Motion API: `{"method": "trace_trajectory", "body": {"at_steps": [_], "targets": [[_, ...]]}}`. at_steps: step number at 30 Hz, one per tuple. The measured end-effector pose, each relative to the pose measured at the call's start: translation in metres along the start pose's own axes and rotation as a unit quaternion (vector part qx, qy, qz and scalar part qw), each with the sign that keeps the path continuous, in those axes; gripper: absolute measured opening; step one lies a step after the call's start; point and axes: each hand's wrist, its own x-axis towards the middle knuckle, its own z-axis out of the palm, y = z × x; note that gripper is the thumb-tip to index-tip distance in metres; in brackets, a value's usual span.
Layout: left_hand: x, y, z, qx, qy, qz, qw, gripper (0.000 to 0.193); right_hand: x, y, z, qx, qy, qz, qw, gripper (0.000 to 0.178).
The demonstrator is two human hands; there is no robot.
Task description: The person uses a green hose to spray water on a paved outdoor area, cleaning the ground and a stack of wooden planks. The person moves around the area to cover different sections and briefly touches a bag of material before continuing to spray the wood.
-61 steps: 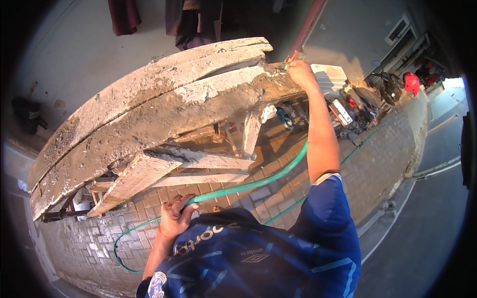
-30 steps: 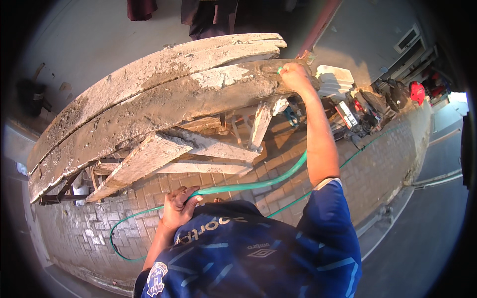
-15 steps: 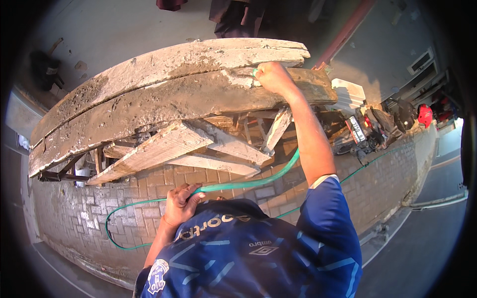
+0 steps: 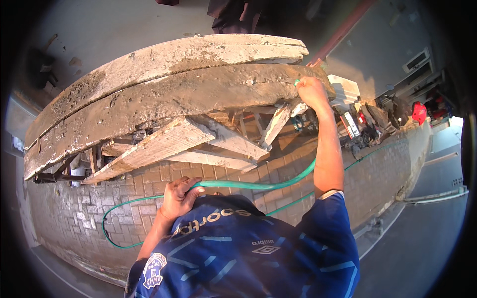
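My right hand (image 4: 314, 93) is closed around the end of a green hose (image 4: 258, 186), whose tip peeks out beside the thumb. That hand hovers over or touches the right end of the near wooden plank (image 4: 164, 99); I cannot tell which. The plank looks wet, brown and gritty. Behind it lies a paler far plank (image 4: 238, 52), crusted with grey-white residue. Close to my body, my left hand (image 4: 180, 198) grips the hose lower down. The hose bows between both hands, and a thinner-looking stretch loops left over the paving.
Slanted wooden legs (image 4: 154, 149) prop up the planks. On the right stand a white container (image 4: 344, 89), a motorbike with a plate (image 4: 351, 125) and a red round object (image 4: 419, 113). Wet brick paving (image 4: 84, 213) lies below. Dark cloth (image 4: 233, 15) hangs at the top.
My right hand has moved right along the near plank with the hose end. The whitish patch formerly beside it now looks mostly brown and wet. My left hand stays nearly in place.
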Motion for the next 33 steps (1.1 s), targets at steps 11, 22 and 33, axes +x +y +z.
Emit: {"method": "trace_trajectory", "body": {"at_steps": [11, 22, 33], "targets": [[-0.004, 0.003, -0.011, 0.014, 0.001, 0.001, 1.000, 0.023, -0.005, -0.103, 0.028, 0.006, -0.112, -0.094, 0.989, 0.026], [-0.039, -0.018, -0.059, 0.044, 0.076, -0.014, 0.996, 0.024, 0.026, -0.191, 0.056, -0.005, -0.071, -0.159, 0.985, 0.027], [-0.077, -0.049, -0.121, 0.048, 0.135, -0.031, 0.989, 0.024, 0.056, -0.264, 0.079, -0.033, -0.105, -0.133, 0.985, 0.029]]}}
